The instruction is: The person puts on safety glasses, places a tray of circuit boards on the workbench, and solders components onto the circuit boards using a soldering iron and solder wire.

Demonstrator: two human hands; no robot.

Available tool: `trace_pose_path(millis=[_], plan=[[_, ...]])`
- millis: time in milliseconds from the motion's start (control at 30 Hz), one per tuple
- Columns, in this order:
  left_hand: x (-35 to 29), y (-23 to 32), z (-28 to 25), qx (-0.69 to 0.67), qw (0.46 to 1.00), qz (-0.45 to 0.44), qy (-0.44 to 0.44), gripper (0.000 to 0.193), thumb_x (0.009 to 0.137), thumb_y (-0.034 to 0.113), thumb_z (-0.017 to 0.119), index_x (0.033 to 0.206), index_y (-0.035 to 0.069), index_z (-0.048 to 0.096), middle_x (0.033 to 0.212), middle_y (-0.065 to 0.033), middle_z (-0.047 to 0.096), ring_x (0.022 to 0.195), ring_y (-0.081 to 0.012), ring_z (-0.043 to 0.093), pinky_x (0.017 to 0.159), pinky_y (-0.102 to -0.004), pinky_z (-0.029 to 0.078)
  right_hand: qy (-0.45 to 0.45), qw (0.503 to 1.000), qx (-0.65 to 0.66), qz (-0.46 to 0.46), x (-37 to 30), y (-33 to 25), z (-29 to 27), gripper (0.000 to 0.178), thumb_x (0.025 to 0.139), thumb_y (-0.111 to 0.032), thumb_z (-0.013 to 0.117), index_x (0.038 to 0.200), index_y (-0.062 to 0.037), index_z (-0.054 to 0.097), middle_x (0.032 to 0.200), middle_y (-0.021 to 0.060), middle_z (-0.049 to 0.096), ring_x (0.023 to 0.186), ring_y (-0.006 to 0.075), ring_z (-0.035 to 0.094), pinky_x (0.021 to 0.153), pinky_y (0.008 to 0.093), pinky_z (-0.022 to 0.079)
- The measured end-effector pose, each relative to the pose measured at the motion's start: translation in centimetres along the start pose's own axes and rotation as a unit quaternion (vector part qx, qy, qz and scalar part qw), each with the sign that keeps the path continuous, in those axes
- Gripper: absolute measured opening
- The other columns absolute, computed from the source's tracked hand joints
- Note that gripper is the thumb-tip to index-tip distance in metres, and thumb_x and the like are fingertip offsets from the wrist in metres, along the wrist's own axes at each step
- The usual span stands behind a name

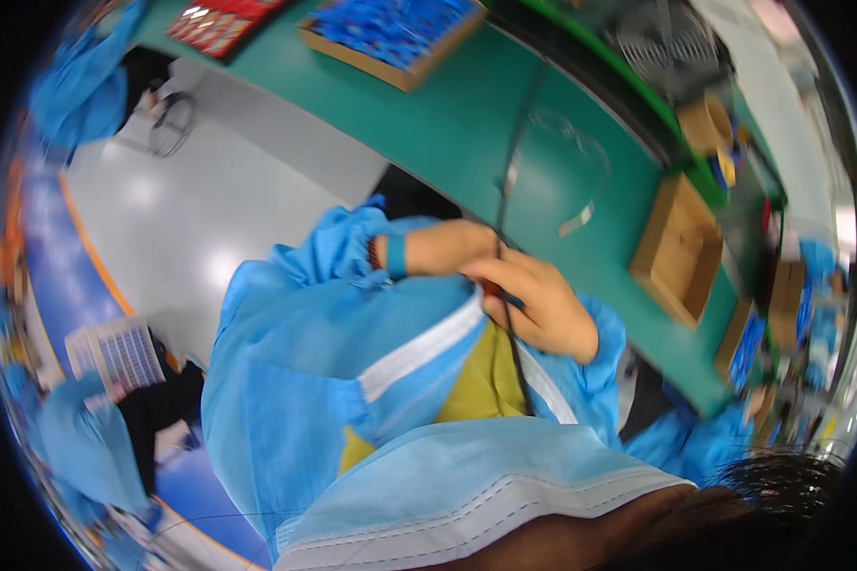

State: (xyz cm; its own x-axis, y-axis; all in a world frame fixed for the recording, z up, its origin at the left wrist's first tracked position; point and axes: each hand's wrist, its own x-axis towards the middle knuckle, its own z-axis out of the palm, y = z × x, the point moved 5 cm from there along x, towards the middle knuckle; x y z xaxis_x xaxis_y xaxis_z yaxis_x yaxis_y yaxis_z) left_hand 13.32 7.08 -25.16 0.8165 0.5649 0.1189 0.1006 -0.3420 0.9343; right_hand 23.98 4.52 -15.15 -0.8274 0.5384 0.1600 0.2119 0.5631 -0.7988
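Note:
My left hand (452, 247) and my right hand (541, 303) meet in front of my chest, beside the open front of my light blue smock (324, 324). A teal band (396, 257) and a dark red bead bracelet circle my left wrist. The right hand's fingers are curled, and a small dark piece (510, 298) sticks out from them; its kind is unclear. Partly hidden behind the right hand, the left fingers bend inward, and what they hold does not show. A thin black cord (516, 352) runs past the hands over a yellow-green shirt (486, 381).
Beyond my hands stretches a green worktable (428, 143) with a loose clear cable (581, 143). A box of blue packets (390, 33) and a red tray (221, 27) lie at its far left. On the right stands a cardboard box (678, 252). Co-workers in blue (90, 447) are nearby.

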Motion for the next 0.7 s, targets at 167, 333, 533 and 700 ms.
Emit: trace_pose_path(millis=[167,333,533,700], plan=[[0.6,0.6,-0.1,-0.012,0.999,0.005,0.032,0.014,0.075,0.018,0.063,0.082,0.006,0.062,0.072,-0.0109,0.061,0.066,-0.0250,0.059,0.058,-0.0365,0.046,0.089,0.994,0.066,0.005,-0.8,-0.2,-0.5,0.044,0.083,-0.007,0.065,0.126,-0.0085,0.055,0.092,0.0137,0.059,0.081,0.0291,0.061,0.072,0.0364,0.050],[0.8,-1.3,0.5,-0.090,0.995,0.008,0.028,0.019,0.079,0.015,0.066,0.094,0.005,0.063,0.089,-0.0086,0.060,0.085,-0.0234,0.059,0.074,-0.0337,0.048,0.084,0.994,0.068,0.013,-1.3,1.3,0.2,0.044,0.084,-0.010,0.067,0.127,-0.0087,0.056,0.102,0.0141,0.058,0.081,0.0274,0.061,0.071,0.0348,0.050],[-0.2,4.3,-4.8,0.164,0.955,-0.031,0.246,0.010,0.085,0.010,0.060,0.088,0.001,0.063,0.080,-0.0154,0.061,0.074,-0.0324,0.060,0.067,-0.0406,0.048,0.136,0.989,0.023,-0.058,-3.2,-0.4,-2.2,0.029,0.094,-0.027,0.061,0.109,-0.0024,0.061,0.098,0.0149,0.058,0.078,0.0227,0.059,0.073,0.0336,0.048],[0.5,11.0,-9.2,0.256,0.852,0.111,0.443,0.035,0.075,0.000,0.066,0.109,0.005,0.064,0.105,-0.0155,0.057,0.088,-0.0288,0.057,0.074,-0.0380,0.049,0.226,0.911,0.333,-0.086,-4.1,-1.1,-3.9,0.055,0.098,-0.052,0.043,0.093,0.0000,0.059,0.085,0.0138,0.058,0.070,0.0176,0.054,0.064,0.0300,0.044]])
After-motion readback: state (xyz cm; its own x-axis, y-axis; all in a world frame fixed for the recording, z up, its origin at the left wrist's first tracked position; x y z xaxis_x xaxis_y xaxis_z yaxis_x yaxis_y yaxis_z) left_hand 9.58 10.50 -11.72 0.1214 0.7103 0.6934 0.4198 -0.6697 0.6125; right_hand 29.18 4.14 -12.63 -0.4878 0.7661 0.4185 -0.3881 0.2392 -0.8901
